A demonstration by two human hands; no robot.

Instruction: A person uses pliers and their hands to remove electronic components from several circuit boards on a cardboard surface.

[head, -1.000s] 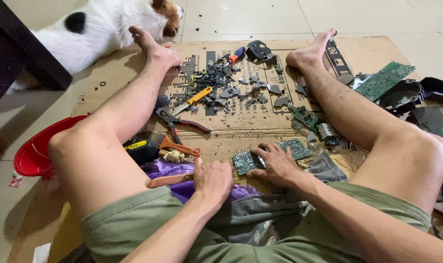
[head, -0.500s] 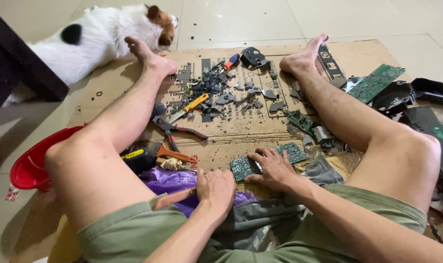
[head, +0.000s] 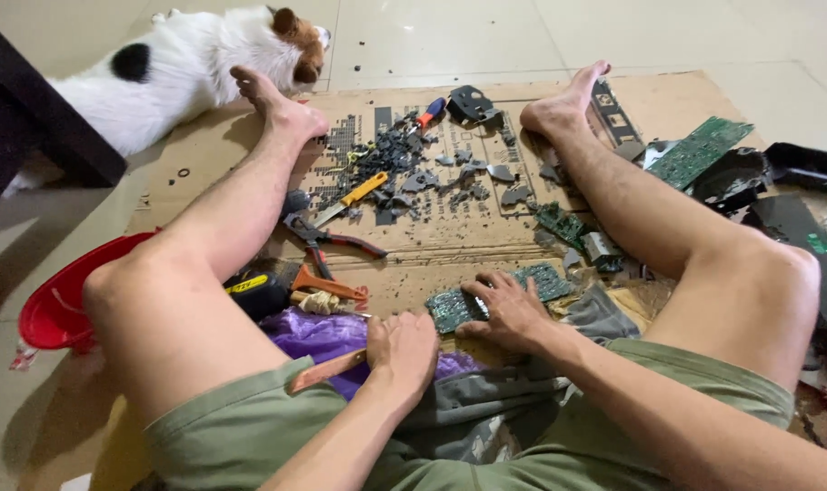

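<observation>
- Far left: red bowl [head: 54, 305] on the floor, partly hidden behind your left knee.
- Upper left: white dog [head: 191, 68] with black and brown patches lies on the tiles, its head just beside your left foot.
- Cardboard sheet [head: 204, 150] spread on the floor between your legs; it carries all the work.
- Beside your left leg: pliers [head: 327, 244] with red handles, a yellow-handled screwdriver [head: 354, 195], and a black-and-yellow tool [head: 254, 293] near the thigh.
- Purple bag [head: 318, 332] lies in front of your lap, under your left hand.
- Your left hand [head: 404, 350] is clenched around a brown wooden handle [head: 327, 371]; the handle sticks out leftward over your shorts. The tool's working end is hidden by the hand.
- Circuit board [head: 454, 309], green, lies flat on the cardboard just ahead of your lap, between both hands.
- Your right hand [head: 509, 314] presses down on the board, fingers [head: 477, 293] spread flat over it, not curled around anything.
- Centre, further out: pile of dark broken parts [head: 400, 159].
- Right: another green board [head: 700, 150] and black casings [head: 809, 168] lie beyond your right leg.
</observation>
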